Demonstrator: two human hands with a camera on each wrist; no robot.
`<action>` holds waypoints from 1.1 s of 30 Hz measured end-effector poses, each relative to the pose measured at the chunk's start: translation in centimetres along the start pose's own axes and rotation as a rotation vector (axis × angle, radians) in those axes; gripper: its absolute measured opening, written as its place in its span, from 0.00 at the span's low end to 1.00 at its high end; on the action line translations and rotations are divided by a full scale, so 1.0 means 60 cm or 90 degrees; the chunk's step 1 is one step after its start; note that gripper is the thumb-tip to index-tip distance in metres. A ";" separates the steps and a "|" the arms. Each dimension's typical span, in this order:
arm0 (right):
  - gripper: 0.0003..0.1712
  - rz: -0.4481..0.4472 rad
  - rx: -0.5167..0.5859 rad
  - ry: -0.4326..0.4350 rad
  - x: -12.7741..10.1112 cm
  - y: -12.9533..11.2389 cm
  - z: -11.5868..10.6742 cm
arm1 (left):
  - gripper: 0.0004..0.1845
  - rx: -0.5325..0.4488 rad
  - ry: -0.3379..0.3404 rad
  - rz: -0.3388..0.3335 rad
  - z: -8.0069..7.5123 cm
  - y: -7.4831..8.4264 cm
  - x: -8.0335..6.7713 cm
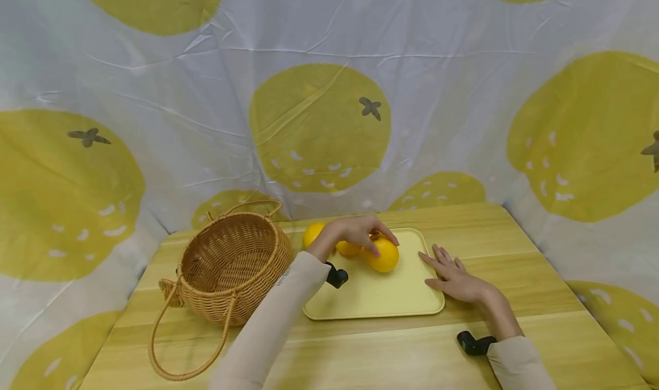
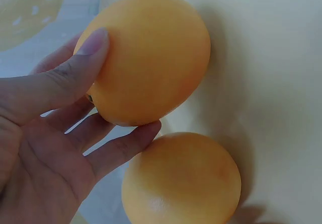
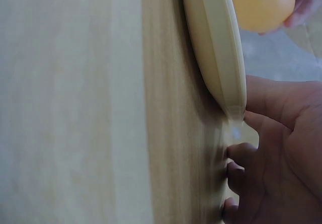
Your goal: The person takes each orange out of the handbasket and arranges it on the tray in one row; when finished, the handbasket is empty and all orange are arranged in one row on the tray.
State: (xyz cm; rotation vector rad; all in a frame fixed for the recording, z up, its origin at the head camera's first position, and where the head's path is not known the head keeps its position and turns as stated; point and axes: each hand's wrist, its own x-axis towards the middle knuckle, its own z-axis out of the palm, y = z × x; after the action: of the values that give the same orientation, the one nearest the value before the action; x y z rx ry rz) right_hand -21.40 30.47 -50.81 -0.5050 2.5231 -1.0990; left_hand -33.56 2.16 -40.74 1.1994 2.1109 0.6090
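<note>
Oranges: three on the yellow tray [image 1: 376,298], all crowded at its far-left corner. Left hand [image 1: 360,233] grips the nearest orange [image 1: 383,257], thumb on one side and fingers curled round the other, as the left wrist view shows [image 2: 146,58]. Second orange [image 1: 348,248] lies just beside it, touching or nearly so; third orange [image 1: 312,233] sits at the tray's far-left edge, partly behind the forearm.

Right hand [image 1: 455,278] rests flat on the bench [image 1: 540,275], fingers straight and spread, holding nothing; fingertips touch the tray's right rim [image 3: 216,48].

Tray lies mid-bench, near half bare. Wicker basket [image 1: 231,270] stands tilted just left of the tray, mouth open toward the camera, one loop handle [image 1: 170,350] trailing toward the bench's near-left corner. Bare bench surface to the right of the tray and along the near edge. Printed cloth [image 1: 329,92] hangs close behind the far edge.
</note>
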 end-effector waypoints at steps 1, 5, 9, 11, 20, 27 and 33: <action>0.40 0.000 0.001 -0.001 0.000 -0.002 0.000 | 0.27 -0.003 -0.001 -0.005 0.001 -0.002 0.002; 0.40 0.000 0.005 -0.002 0.002 -0.005 0.001 | 0.26 -0.016 0.011 -0.016 0.002 -0.011 0.006; 0.40 0.001 -0.001 -0.001 0.003 -0.005 0.000 | 0.24 -0.007 0.066 -0.005 0.008 -0.022 0.000; 0.40 0.002 -0.003 0.000 0.003 -0.005 -0.001 | 0.22 -0.004 0.107 0.005 0.014 -0.025 -0.005; 0.40 0.003 0.003 0.005 0.001 -0.001 -0.002 | 0.15 -0.037 0.276 -0.029 0.048 -0.021 -0.007; 0.40 0.002 0.004 0.008 0.001 0.003 0.001 | 0.21 -0.001 0.303 -0.052 0.068 -0.018 0.008; 0.40 -0.002 0.002 0.009 0.000 -0.003 0.001 | 0.35 0.021 0.336 -0.086 0.094 -0.017 0.020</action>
State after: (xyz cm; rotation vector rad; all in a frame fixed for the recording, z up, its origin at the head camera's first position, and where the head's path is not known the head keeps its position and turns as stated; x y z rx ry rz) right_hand -21.36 30.30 -50.74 -0.5012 2.5334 -1.1124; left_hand -30.62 3.17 -45.67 0.9728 2.6207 0.9067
